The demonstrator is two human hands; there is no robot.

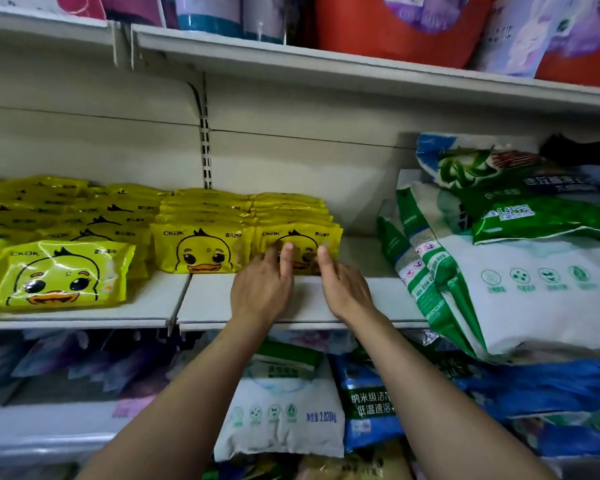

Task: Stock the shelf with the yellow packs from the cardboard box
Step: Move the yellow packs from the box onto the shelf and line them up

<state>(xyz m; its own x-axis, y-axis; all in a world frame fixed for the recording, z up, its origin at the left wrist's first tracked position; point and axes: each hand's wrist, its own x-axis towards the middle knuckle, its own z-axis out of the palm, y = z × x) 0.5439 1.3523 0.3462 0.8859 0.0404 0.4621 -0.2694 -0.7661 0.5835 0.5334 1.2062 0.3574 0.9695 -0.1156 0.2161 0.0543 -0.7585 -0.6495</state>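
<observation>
Both hands reached onto the shelf [378,299] — the left hand [260,289] and right hand [343,289] sat side by side at the front pack [297,249] of the rightmost yellow row. The left hand's fingers [286,259] were straight and lay against the pack's duck face; the right hand was also open, fingers extended, its tips at the pack's right edge, though contact there could not be told for sure. Neither hand gripped anything. The pack stood upright on its edge, touching a second row's front pack [201,249] just to its left. Further left, more yellow packs [61,275] filled the shelf in tilted rows. To the right, well apart from the yellow rows, green and white bags [520,271] lay slumped in a pile. Above, orange tubs [402,29] stood on the upper shelf — below, blue and white bags [368,403] lay stacked
</observation>
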